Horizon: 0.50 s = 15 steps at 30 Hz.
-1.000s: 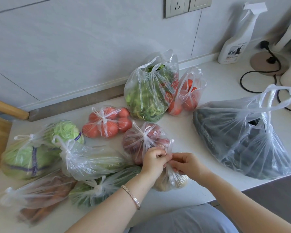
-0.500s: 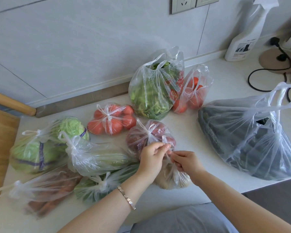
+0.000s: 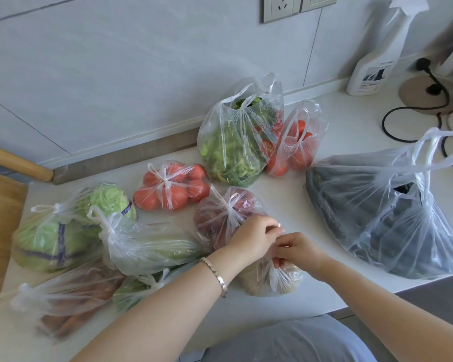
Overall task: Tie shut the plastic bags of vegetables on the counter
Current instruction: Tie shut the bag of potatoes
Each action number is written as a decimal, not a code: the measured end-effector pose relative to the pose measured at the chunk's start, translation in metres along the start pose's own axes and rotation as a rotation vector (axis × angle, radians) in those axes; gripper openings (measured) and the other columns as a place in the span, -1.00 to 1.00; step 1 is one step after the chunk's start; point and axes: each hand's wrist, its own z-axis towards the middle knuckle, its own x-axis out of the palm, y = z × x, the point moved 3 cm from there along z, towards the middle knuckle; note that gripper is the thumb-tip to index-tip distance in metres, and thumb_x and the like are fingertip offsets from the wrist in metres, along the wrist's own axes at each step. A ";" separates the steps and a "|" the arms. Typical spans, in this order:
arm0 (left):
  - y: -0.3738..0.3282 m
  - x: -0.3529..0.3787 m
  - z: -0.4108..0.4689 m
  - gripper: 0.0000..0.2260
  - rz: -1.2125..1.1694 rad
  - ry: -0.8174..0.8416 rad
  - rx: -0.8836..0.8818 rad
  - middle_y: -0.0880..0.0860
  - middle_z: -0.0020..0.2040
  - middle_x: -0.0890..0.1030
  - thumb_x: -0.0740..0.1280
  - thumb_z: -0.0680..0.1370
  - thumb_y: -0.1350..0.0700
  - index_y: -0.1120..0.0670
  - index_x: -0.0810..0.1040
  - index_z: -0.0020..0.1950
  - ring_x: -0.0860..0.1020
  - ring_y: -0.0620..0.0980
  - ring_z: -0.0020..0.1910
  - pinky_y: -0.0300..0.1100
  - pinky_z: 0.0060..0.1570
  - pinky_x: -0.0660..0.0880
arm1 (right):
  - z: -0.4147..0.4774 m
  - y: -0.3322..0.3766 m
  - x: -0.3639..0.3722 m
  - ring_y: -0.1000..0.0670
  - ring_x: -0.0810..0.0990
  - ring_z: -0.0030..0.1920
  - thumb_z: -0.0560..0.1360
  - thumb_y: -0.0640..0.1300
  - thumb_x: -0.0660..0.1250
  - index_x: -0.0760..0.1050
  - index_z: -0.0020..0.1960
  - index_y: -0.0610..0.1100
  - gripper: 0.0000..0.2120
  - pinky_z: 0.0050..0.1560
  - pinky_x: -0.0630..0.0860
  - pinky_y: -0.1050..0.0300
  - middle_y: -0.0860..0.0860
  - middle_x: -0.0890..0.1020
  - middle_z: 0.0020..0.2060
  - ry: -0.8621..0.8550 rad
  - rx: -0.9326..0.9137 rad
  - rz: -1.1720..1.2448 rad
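Right now, low in the centre of the frame, the left hand (image 3: 254,239) and right hand (image 3: 298,250) both pinch the handles of the small bag of pale vegetables (image 3: 285,282). It sits near the front edge of the counter (image 3: 324,296).

No words can be read. The spray bottle (image 3: 377,61) has a white label (image 3: 374,77) with a dark picture and a few lines of small print, too small and blurred to make out. Left of the spray bottle, the bag of green leaves (image 3: 233,147) bears red printed marks on its plastic, also illegible.
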 end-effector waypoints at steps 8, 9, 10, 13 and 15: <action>0.026 -0.001 -0.023 -0.88 -0.117 -0.264 0.050 0.06 -0.13 0.68 0.43 0.41 0.23 0.16 0.68 -0.07 0.56 -0.20 -0.19 -0.45 -0.08 0.42 | -0.002 -0.012 0.001 0.09 0.52 -0.55 0.47 -0.28 0.33 0.60 -0.26 -0.23 -0.85 -0.51 0.47 0.33 -0.06 0.59 -0.52 -0.164 0.054 0.439; 0.030 -0.001 -0.025 -0.91 -0.182 -0.306 -0.002 0.04 -0.18 0.68 0.44 0.40 0.25 0.14 0.68 -0.11 0.56 -0.22 -0.24 -0.43 -0.10 0.44 | -0.003 -0.012 0.001 0.08 0.53 -0.55 0.47 -0.29 0.32 0.60 -0.25 -0.23 -0.85 -0.51 0.49 0.32 -0.07 0.60 -0.51 -0.192 0.050 0.461; 0.034 -0.001 -0.026 -0.90 -0.244 -0.341 -0.054 0.01 -0.24 0.67 0.44 0.39 0.26 0.08 0.65 -0.18 0.57 -0.20 -0.26 -0.40 -0.12 0.46 | -0.003 -0.012 0.000 0.08 0.54 -0.55 0.48 -0.29 0.32 0.60 -0.23 -0.23 -0.86 -0.50 0.51 0.32 -0.09 0.60 -0.50 -0.213 0.050 0.470; 0.042 -0.001 -0.027 -0.72 -0.307 -0.394 -0.130 -0.06 -0.35 0.61 0.43 0.37 0.30 -0.07 0.50 -0.33 0.56 -0.13 -0.33 -0.35 -0.20 0.45 | -0.004 -0.009 0.002 0.09 0.58 -0.52 0.49 -0.30 0.29 0.58 -0.22 -0.24 -0.85 -0.44 0.55 0.31 -0.08 0.62 -0.49 -0.165 0.057 0.415; 0.043 -0.001 -0.025 -0.73 -0.305 -0.398 -0.146 -0.09 -0.37 0.59 0.41 0.38 0.31 -0.06 0.52 -0.33 0.55 -0.14 -0.35 -0.34 -0.22 0.45 | -0.004 -0.007 0.005 0.08 0.61 -0.49 0.51 -0.30 0.27 0.58 -0.20 -0.27 -0.84 -0.39 0.58 0.30 -0.06 0.64 -0.48 -0.098 0.060 0.390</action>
